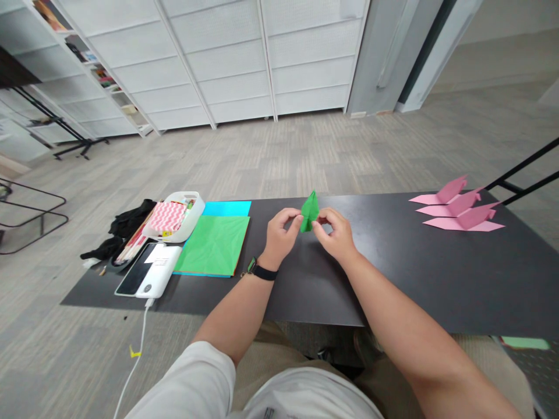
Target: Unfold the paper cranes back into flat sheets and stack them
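Note:
A small green folded paper piece [310, 210] with a pointed top is held up above the dark table. My left hand [282, 234] pinches its left side between thumb and fingers; a black watch sits on that wrist. From the other side, my right hand [336, 234] pinches the paper's right edge the same way. Both hands are closed on it, and its lower part shows between the fingertips. To the left of my hands lies a stack of green paper sheets [216, 244], with a blue sheet [229, 208] showing behind it.
Pink paper cranes [465, 223] stand at the right of the dark table [406, 279]. At the left are a white basket [194, 218] with a pink-patterned cloth, a phone [136, 273], a white power bank [158, 273] with a cable, and black cloth [128, 220].

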{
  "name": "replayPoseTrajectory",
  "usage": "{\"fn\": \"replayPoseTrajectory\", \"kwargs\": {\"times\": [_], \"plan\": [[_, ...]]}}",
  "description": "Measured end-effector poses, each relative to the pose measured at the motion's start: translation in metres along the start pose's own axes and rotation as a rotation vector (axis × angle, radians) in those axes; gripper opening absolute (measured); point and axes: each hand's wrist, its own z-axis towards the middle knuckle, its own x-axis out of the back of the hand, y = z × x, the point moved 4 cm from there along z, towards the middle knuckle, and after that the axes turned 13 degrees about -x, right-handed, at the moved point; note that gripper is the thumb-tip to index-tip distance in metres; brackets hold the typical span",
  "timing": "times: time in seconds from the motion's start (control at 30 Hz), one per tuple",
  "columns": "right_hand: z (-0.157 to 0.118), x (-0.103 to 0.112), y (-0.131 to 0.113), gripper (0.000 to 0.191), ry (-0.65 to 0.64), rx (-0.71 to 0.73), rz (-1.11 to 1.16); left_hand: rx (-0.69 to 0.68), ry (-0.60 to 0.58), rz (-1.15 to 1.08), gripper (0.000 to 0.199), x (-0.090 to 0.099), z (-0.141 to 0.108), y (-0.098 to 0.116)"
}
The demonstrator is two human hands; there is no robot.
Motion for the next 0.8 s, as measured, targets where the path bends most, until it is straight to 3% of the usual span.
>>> {"fn": "replayPoseTrajectory", "kwargs": {"times": [0.27,0.43,0.57,0.8], "plan": [[0.001,0.001,0.000,0.004,0.039,0.008,-0.022,0.024,-0.021,-0.010,0.025,-0.005,-0.008,-0.002],[0.005,0.000,0.009,0.028,0.002,-0.084,0.134,0.058,-0.022,-0.040,0.025,-0.003,-0.006,-0.006],[0.006,0.002,0.006,0.005,0.009,-0.049,0.034,-0.028,-0.006,0.045,0.023,0.000,0.000,0.004],[0.001,0.005,-0.005,0.008,0.116,0.032,-0.070,-0.160,0.044,0.216,0.017,0.003,0.007,0.027]]}}
